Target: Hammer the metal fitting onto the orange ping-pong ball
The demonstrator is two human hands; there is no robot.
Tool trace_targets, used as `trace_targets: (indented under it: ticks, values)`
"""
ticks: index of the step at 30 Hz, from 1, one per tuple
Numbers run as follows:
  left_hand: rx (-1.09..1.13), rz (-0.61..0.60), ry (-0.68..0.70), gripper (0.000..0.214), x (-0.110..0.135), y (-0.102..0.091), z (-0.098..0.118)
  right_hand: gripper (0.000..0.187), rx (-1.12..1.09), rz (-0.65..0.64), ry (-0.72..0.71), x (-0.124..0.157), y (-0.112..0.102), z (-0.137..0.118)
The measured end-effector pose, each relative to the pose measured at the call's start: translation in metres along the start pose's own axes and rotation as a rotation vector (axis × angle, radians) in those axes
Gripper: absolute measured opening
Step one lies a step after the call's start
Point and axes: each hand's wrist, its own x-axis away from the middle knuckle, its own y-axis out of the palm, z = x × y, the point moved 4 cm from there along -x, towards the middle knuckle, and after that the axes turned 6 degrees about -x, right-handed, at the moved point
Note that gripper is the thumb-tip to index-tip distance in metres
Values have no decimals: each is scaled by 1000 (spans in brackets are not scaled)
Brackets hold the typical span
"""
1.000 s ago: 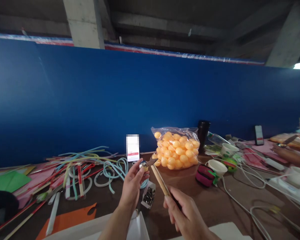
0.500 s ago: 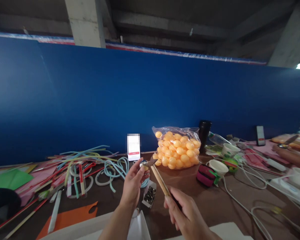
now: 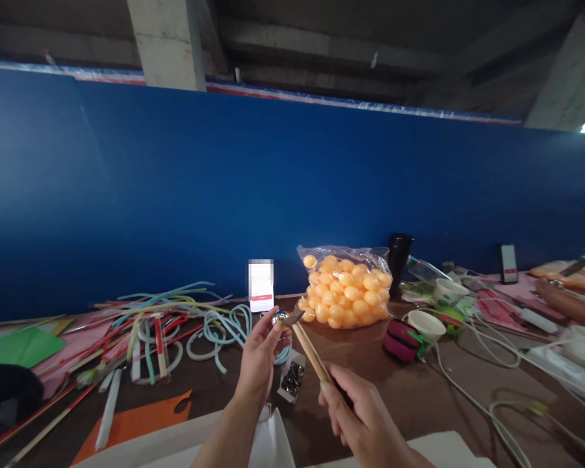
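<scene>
My left hand (image 3: 259, 354) is closed round a shiny silver ball (image 3: 279, 318), pinched at the fingertips. In my right hand (image 3: 358, 409) is a small hammer (image 3: 312, 351), gripped by its light wooden handle. Its dark, pointed head lies right beside the silver ball; whether they touch I cannot tell. Below my left fingers a small open box (image 3: 291, 378) holds many small dark shiny pieces. Behind the hammer stands a clear bag of orange balls (image 3: 346, 292).
A phone (image 3: 261, 286) leans against the blue partition (image 3: 273, 182). Coloured tubes (image 3: 160, 325) and paper lie left. A purple pouch (image 3: 400, 340), paper cups (image 3: 426, 327), a black bottle (image 3: 400, 263) and white cables (image 3: 461, 403) are right. Another person's hand (image 3: 570, 299) is far right.
Both my hands keep nearly the same pose, with the hammer head still by the silver ball. At the far right, the other person's hand has shifted slightly.
</scene>
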Motion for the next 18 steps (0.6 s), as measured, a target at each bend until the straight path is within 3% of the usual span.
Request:
trace_targets:
  ticks: [18]
  values:
    - [36,3,-10,52,1,-1,-1,33,19,68,-27,0,-2,-5]
